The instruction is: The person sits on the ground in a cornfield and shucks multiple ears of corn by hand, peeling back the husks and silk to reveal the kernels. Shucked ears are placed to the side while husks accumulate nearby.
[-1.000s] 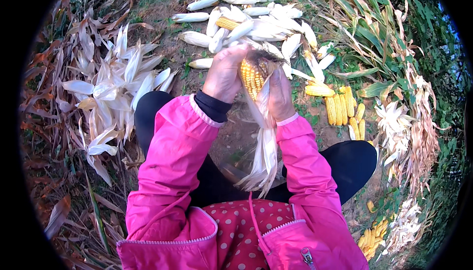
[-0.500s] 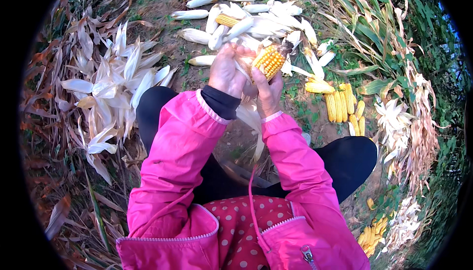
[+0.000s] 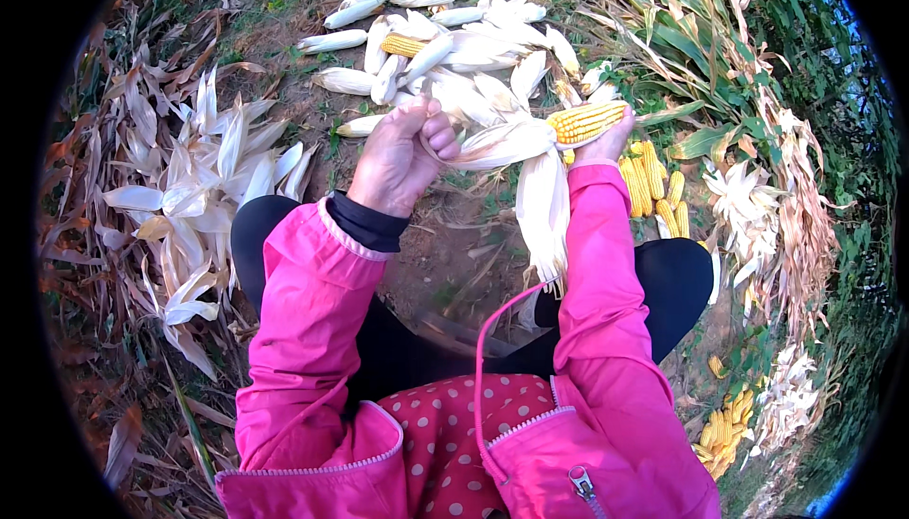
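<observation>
My right hand [image 3: 608, 143] is wrapped round a bare yellow corn cob [image 3: 585, 123], which lies nearly level with its tip to the right. Pale husk leaves [image 3: 502, 144] stretch from the cob's base to my left hand [image 3: 405, 152], whose closed fingers grip their ends. Other husk leaves [image 3: 543, 211] still joined to the base hang straight down between my forearms. Beyond my hands lies a pile of corn ears in white husks [image 3: 473, 50], with one partly bare ear [image 3: 403, 45] among them.
Stripped husks [image 3: 194, 192] are heaped at the left. Several bare yellow cobs [image 3: 642, 183] lie on the ground by my right knee, with more cobs [image 3: 724, 434] at the lower right. Dry stalks and green leaves [image 3: 686, 36] line the right side.
My hands have moved apart, the right one going right with the cob. The husk leaves are now peeled down from the cob and drawn out toward my left hand.
</observation>
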`<action>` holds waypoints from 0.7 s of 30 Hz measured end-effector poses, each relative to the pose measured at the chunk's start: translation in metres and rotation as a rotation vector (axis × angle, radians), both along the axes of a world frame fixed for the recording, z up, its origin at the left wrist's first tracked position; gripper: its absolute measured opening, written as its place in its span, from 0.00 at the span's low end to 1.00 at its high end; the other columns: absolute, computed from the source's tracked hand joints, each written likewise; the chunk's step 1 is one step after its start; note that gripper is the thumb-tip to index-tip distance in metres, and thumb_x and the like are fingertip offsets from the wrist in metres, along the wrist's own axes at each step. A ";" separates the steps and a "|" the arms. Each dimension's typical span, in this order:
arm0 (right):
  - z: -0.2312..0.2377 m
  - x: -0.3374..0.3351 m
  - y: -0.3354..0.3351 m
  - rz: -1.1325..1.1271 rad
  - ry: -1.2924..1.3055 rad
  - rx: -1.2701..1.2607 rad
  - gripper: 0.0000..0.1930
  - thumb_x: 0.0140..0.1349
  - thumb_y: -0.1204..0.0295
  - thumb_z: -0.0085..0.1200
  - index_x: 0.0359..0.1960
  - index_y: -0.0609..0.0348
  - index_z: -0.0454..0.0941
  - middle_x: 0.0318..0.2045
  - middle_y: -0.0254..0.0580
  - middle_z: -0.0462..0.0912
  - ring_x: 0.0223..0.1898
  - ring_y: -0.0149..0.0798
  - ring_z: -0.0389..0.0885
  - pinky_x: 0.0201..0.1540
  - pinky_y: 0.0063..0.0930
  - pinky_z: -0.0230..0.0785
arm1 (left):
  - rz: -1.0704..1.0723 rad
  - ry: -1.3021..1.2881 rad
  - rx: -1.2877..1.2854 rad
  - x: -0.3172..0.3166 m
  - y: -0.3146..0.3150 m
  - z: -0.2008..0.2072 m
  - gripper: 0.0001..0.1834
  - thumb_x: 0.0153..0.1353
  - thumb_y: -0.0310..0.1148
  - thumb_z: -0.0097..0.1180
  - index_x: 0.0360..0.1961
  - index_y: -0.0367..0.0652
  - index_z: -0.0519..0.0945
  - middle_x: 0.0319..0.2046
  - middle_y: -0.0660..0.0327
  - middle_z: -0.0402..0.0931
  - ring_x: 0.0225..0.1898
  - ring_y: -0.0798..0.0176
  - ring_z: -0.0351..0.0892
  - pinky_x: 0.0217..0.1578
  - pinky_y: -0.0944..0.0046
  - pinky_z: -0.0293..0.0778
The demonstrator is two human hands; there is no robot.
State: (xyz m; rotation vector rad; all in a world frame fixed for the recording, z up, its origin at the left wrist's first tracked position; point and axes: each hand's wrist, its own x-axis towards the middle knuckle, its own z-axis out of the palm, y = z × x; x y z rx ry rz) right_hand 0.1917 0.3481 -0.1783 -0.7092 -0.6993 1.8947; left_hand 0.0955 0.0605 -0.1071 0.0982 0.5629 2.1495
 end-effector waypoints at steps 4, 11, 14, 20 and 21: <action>0.011 -0.001 0.001 0.056 -0.095 0.189 0.29 0.67 0.44 0.32 0.58 0.52 0.61 0.49 0.46 0.72 0.43 0.46 0.75 0.45 0.44 0.72 | 0.075 0.398 -0.306 -0.013 -0.003 -0.008 0.07 0.67 0.30 0.44 0.37 0.39 0.73 0.26 0.63 0.71 0.27 0.66 0.69 0.31 0.67 0.67; 0.059 -0.025 -0.097 0.231 -0.081 0.304 0.34 0.68 0.42 0.29 0.61 0.58 0.62 0.47 0.42 0.75 0.46 0.37 0.76 0.50 0.31 0.71 | 0.245 1.219 -0.684 -0.004 0.008 -0.012 0.18 0.66 0.36 0.51 0.52 0.36 0.73 0.45 0.57 0.76 0.46 0.66 0.73 0.47 0.66 0.70; 0.056 -0.030 -0.133 0.338 -0.069 0.299 0.32 0.69 0.45 0.30 0.59 0.61 0.63 0.48 0.42 0.75 0.48 0.37 0.75 0.51 0.31 0.70 | 0.067 1.041 -0.532 0.023 0.031 -0.026 0.22 0.66 0.37 0.51 0.56 0.34 0.68 0.47 0.57 0.74 0.47 0.69 0.72 0.48 0.69 0.69; 0.064 -0.031 -0.154 0.377 0.189 0.098 0.21 0.72 0.59 0.36 0.56 0.63 0.67 0.47 0.42 0.76 0.47 0.35 0.77 0.51 0.30 0.70 | 0.039 0.813 -0.410 0.027 0.035 -0.018 0.25 0.63 0.35 0.56 0.57 0.35 0.65 0.47 0.59 0.72 0.47 0.70 0.72 0.49 0.69 0.69; 0.066 -0.031 -0.154 0.387 0.167 0.110 0.20 0.71 0.61 0.38 0.55 0.63 0.68 0.47 0.42 0.77 0.46 0.35 0.78 0.50 0.30 0.71 | 0.051 0.789 -0.411 0.028 0.035 -0.018 0.25 0.62 0.35 0.57 0.56 0.35 0.65 0.47 0.59 0.73 0.47 0.70 0.72 0.48 0.69 0.70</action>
